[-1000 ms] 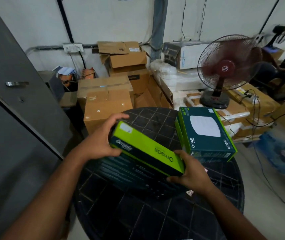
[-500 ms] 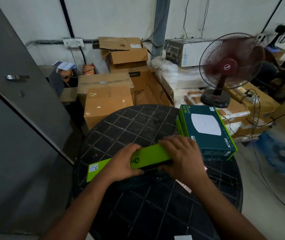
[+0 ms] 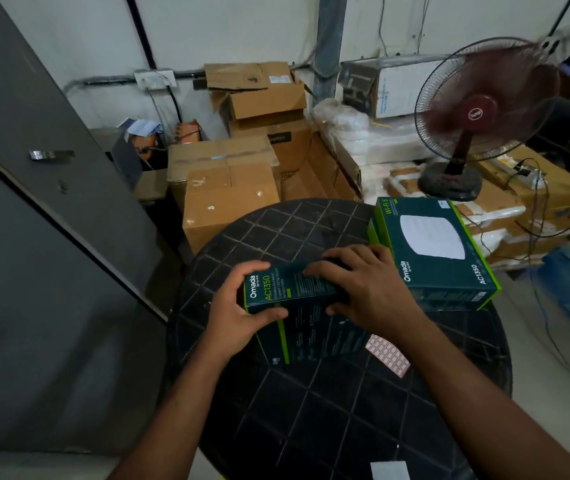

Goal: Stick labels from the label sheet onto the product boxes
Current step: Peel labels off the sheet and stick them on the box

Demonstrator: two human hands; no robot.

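Two hands hold one product box over the round black table (image 3: 311, 427). Half a second ago the box showed its lime-green edge with a small white label at its left end; now it has been turned, so a dark green side printed "Omada AC1350" faces the camera and that label is out of view. The left hand (image 3: 238, 313) is clamped on the box (image 3: 287, 289) at its left end, thumb under the front edge and fingers over the top. The right hand (image 3: 363, 285) presses flat on its right half, thumb tucked at the lower edge. Below it lies what looks like another dark box, lime-edged. Right of the hands, the pink label sheet (image 3: 389, 355) lies flat on the table, partly under the right wrist, untouched. Farther right, a stack (image 3: 429, 251) of matching boxes sits at the table's edge. The turn suggests this box is done with on one side, and is being checked or set down before the next label.
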